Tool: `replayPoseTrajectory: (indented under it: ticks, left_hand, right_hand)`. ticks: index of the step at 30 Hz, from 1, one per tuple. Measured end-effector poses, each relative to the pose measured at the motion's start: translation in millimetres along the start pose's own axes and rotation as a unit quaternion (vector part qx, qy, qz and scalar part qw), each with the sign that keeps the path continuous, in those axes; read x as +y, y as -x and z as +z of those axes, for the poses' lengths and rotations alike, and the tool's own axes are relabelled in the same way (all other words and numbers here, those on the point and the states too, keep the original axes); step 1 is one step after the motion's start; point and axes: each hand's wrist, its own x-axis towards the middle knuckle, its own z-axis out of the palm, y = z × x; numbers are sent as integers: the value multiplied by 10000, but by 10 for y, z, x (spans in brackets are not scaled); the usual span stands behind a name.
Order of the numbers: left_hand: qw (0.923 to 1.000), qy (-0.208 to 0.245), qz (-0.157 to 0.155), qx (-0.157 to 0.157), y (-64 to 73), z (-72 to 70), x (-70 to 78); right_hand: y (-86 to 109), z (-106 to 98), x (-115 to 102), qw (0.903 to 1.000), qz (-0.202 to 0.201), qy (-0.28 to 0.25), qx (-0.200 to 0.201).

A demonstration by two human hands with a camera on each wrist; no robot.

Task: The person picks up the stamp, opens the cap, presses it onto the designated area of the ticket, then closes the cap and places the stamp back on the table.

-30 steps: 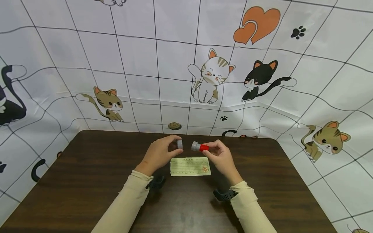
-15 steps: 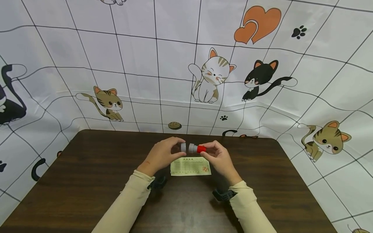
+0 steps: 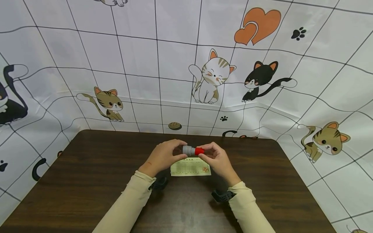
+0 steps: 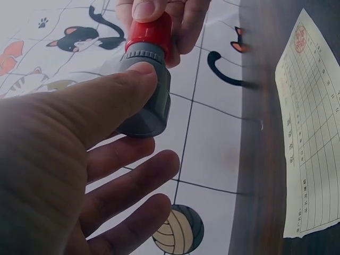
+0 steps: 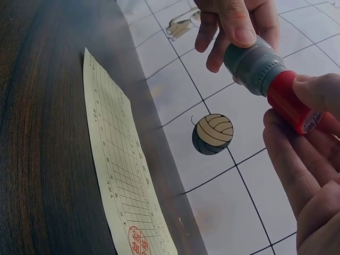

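Note:
Between my two hands, just above the far half of the table, is a stamp with a red handle [image 3: 199, 151] and a grey body. My left hand [image 3: 163, 158] pinches its grey cap [image 4: 151, 117] between thumb and index finger; the other fingers extend loosely in the left wrist view. The cap sits against the grey body. At the opposite end my right hand [image 3: 218, 159] grips the red handle [image 5: 287, 98] with thumb and fingers. Beneath the hands a pale green printed form [image 3: 189, 167] lies on the table, with a round red stamp mark [image 5: 139, 241] at its right end.
The dark wooden table [image 3: 96, 187] has rounded far corners. Right behind it hangs a white sheet [image 3: 140, 58] with a black grid and cartoon cats. Dark bands [image 3: 222, 196] circle both wrists.
My left hand moved right with the grey cap and my right hand moved slightly left with the stamp. The gap between cap and stamp closed; the cap now meets the grey body.

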Motion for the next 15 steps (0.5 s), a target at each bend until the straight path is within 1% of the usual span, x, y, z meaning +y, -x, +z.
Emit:
replayPoseTrajectory:
  ticks: [11, 15]
  left_hand:
    - [9999, -10, 50, -155, 8, 4, 15]
    - [9997, -89, 157, -189, 10, 14, 43]
  right_hand:
    - [7, 10, -38, 9998, 28, -139, -154]
    - [13, 10, -39, 9997, 52, -81, -206]
